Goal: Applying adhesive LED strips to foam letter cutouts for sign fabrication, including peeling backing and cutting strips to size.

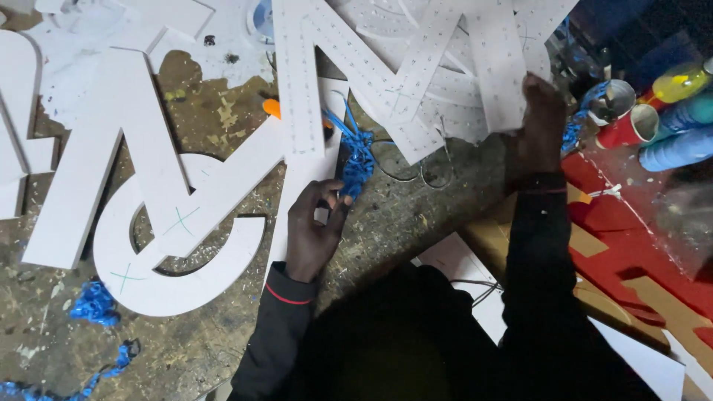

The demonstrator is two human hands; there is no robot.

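1. a worker's left hand (316, 230) pinches a tangle of blue wire (355, 160) between thumb and fingertips, near the middle of a scarred, dust-strewn workbench (416, 212).
2. the right hand (538, 122), fingers curled, grips the edge of a perforated white letter panel (494, 59) toward the bench's far right.
3. plain white cut-out letters (141, 215) lie overlapping on the left half.
4. a red cup (630, 126) and blue spray cans (679, 145) crowd the right edge.
5. more blue wire scraps (93, 304) rest near the front left corner.

White letters (416, 67) cut off at top edge.
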